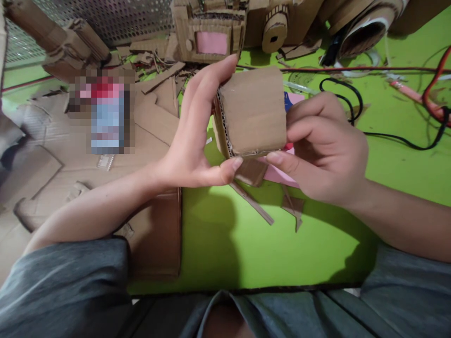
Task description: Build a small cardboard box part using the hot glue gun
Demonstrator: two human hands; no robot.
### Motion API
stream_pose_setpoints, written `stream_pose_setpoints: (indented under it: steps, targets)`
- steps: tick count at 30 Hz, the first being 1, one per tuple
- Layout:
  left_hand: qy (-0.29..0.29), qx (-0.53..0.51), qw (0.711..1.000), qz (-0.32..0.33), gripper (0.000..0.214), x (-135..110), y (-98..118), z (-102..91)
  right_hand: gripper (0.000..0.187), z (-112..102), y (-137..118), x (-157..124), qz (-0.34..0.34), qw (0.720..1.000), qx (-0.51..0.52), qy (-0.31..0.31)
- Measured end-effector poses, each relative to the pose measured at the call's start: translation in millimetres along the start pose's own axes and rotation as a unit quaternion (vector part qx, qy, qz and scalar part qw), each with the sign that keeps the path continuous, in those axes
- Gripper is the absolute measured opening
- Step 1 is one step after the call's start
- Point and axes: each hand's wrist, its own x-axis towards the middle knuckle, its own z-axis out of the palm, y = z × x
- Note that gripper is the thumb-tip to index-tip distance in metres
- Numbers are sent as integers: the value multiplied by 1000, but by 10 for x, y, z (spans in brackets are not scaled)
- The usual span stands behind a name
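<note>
A small brown cardboard box piece (252, 112) is held up over the green table (225, 244) between both hands. My left hand (197, 136) grips its left side, thumb under the lower corner and fingers reaching over the top edge. My right hand (324, 145) pinches the right side, fingers curled behind it and thumb at the bottom edge. The corrugated edge shows along the left side of the piece. A pink sheet (278, 173) lies on the table beneath the hands.
Cardboard sheets (155, 122) and scraps cover the left of the table. Thin cardboard strips (253, 204) lie below the hands. Cardboard models (211, 33) and a tape roll (366, 33) stand at the back. Black (352, 101) and red cables (433, 80) run at right.
</note>
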Motion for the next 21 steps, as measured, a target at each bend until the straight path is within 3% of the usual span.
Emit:
stream_pose_setpoints:
  steps: [6, 9, 12, 15, 17, 21]
  targets:
    - [-5, 17, 1000, -14, 104, 23, 13, -5, 18, -16, 38, -29, -42, 999, -28, -8]
    - [7, 15, 1000, 15, 112, 15, -15, 2, 17, -7, 113, -37, -127, 990, -67, 1]
    - [1, 22, 999, -29, 102, 31, 45, -9, 16, -5, 165, -40, -191, 976, -103, 23]
    - [-7, 21, 996, -87, 85, 71, 167, -37, 27, -20, 145, -48, -156, 981, -111, 19]
    - [-2, 16, 996, -85, 86, 92, 220, -53, 32, -22, 118, -58, -144, 983, -118, 12]
    - [-5, 19, 997, -80, 89, 81, 171, -46, 30, 19, 146, -71, -208, 963, -166, 43]
